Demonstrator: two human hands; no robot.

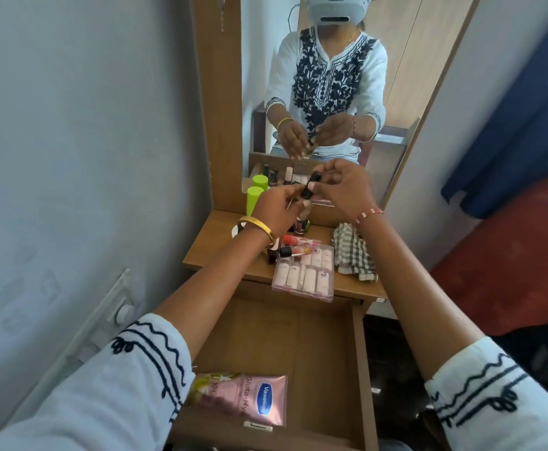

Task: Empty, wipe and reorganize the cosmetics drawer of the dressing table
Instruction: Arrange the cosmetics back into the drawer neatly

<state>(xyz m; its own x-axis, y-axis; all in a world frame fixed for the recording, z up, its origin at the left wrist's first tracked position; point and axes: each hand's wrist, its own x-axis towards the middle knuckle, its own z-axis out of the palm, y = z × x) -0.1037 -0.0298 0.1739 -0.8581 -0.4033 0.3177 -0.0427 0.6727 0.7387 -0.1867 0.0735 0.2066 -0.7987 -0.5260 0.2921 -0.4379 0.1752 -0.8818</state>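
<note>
Drawer (360, 353) of smooth wood stands open; above the tabletop's back edge, left hand (276, 208) and right hand (344, 187) both pinch a small glossy black-capped bottle (308, 190).

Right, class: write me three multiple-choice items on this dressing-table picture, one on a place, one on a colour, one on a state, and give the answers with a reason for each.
1. Where does the pink Vaseline pouch lie?
A. in the open drawer
B. on the tabletop
C. on the floor

2. What colour are the tall caps by the mirror?
A. red
B. lime green
C. black

3. What are the left hand and right hand doing?
A. resting flat
B. wiping with the checked cloth
C. holding a small black-capped bottle

Answers:
1 A, it sits on the drawer floor near the front.
2 B, both caps are bright green.
3 C, fingers of both hands close on the bottle; the cloth lies untouched.
</note>
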